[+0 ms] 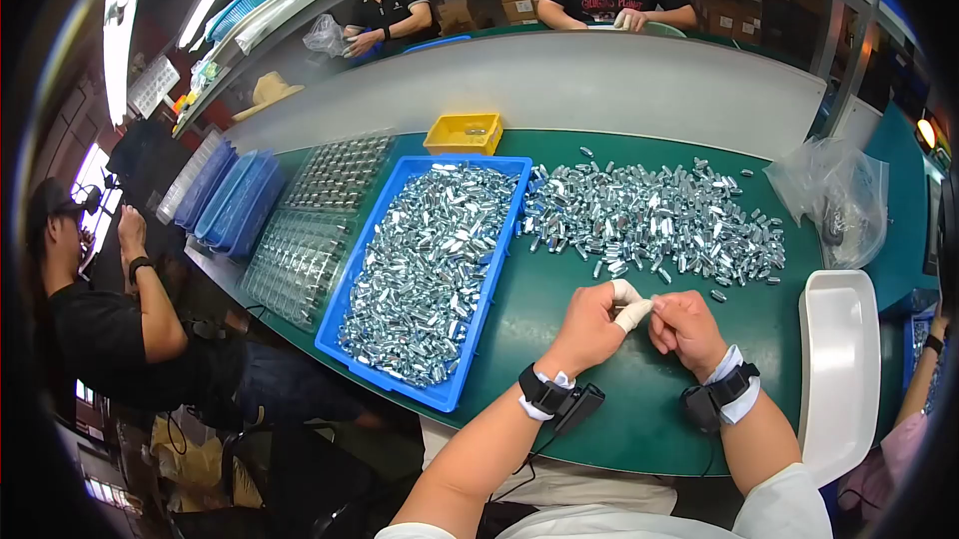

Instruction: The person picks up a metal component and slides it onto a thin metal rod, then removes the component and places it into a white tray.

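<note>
**Fingertips together over the green bench**

My left hand (591, 324) and my right hand (687, 327) meet just in front of me, above the dark green work surface (579, 419). The thumb and forefinger of my left hand wear white fabric finger cots (632, 311), and they are pinched together with the tips of my right fingers closed in against them. Whether one of the small pieces sits inside that pinch I cannot tell; whatever is there is hidden by the cots and my fingertips.

Just beyond my fingertips lies the loose heap of small shiny silver metal capsules (654, 217), spread flat on the bench, with a few strays lying nearest my right fingers. To the left of my left hand, the blue plastic bin (452, 394) holds a deep fill of the same pieces.

I judge each piece to be light, rigid and smooth: a polished rounded body that would slip or roll out of a loose grip, though not fragile. The safest hold looks like a pinch across the middle, thumb against forefinger, with the cots giving some friction. Off to the right of my right hand stands a white plastic tray (841, 359).
</note>
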The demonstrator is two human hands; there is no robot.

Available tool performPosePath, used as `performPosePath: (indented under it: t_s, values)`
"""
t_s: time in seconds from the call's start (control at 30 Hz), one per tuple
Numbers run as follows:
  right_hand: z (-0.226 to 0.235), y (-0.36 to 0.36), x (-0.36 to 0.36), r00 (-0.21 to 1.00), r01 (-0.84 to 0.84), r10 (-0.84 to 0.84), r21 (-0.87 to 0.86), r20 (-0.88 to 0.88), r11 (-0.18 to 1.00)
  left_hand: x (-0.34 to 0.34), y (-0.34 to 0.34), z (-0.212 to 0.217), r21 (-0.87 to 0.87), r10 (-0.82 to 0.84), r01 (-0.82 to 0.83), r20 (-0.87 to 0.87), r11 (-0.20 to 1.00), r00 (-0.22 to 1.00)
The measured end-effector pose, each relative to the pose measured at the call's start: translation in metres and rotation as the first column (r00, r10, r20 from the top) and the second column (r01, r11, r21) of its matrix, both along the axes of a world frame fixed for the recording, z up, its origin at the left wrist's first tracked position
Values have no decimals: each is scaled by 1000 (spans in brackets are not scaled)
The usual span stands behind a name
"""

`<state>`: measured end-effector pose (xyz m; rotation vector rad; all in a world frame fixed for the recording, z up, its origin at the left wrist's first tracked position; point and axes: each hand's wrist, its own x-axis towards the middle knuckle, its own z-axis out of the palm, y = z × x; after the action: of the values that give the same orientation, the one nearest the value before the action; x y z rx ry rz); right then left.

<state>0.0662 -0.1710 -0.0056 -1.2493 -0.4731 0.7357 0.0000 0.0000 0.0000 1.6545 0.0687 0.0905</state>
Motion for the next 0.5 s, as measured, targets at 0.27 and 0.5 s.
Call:
performPosePath:
  t_s: [0.27, 0.5]
  values:
    - [4, 3, 0, 993, 33, -30, 31, -114, 999, 1, -14, 7, 29, 130, -133, 93, 991, 987]
    - [1, 2, -1, 993, 36, -28, 72, -118, 997, 1, -13, 7, -183, 149, -134, 71, 974, 986]
